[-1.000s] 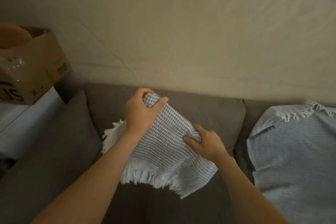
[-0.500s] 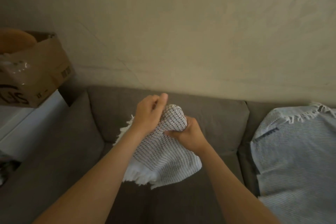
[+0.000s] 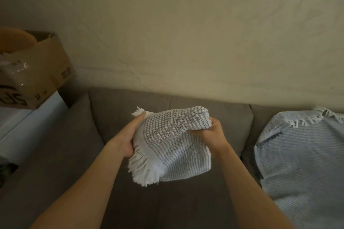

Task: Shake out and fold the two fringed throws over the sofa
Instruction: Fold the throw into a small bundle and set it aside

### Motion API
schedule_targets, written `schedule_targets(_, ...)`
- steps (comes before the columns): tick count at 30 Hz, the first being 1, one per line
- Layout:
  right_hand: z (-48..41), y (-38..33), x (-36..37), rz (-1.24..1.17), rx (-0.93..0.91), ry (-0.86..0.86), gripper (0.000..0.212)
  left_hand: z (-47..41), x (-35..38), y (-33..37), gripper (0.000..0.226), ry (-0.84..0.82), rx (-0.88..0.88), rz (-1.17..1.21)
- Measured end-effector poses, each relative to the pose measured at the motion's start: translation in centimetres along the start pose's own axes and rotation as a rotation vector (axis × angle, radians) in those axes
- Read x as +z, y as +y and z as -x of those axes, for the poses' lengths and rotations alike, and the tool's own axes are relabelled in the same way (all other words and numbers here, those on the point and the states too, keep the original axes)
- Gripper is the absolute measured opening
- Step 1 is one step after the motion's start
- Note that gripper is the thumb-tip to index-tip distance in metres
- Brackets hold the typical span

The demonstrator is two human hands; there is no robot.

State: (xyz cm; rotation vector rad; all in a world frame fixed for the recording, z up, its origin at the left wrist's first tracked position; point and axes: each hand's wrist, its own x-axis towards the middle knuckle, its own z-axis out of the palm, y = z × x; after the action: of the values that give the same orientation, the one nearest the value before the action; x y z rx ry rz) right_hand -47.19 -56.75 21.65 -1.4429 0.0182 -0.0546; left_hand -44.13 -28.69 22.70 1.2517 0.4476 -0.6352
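both hands hold a folded grey-and-white waffle-weave throw with white fringe (image 3: 173, 147) up in the air above the seat of the grey fabric sofa (image 3: 115, 117), in front of its back cushion. the left hand (image 3: 128, 135) grips the throw's left edge, thumb lying on top near a tuft of fringe and the fingers (image 3: 130, 151) curled underneath, pressed together around the cloth. the right hand (image 3: 210, 134) is bunched into a fist on the throw's upper right corner, its fingers closed tight on a gathered fold. between the hands the cloth arches up in a rounded hump, then drops in a striped panel toward the seat; a thick white fringe hangs from the lower left edge, clear of the cushion.

a second pale blue striped throw with white fringe (image 3: 305, 161) lies spread over the right part of the sofa, draped down the back cushion and onto the seat, its fringe bunched near the top. it is well apart from both hands.

at the left, an open brown cardboard box (image 3: 39, 72) sits on a white surface (image 3: 24, 122) beside the sofa arm. a cream textured wall (image 3: 186, 33) rises behind.
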Motion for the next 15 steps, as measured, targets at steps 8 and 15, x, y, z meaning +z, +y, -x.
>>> schedule_targets(8,0.1,1.0,-2.7,0.270,-0.019,0.043,0.050,0.3,0.6,2.6,0.040,0.065,0.202,0.044)
schedule_targets(15,0.2,1.8,-3.3,0.364,0.090,0.039,0.026,-0.2,0.5,2.7,0.069,0.156,0.566,-0.606)
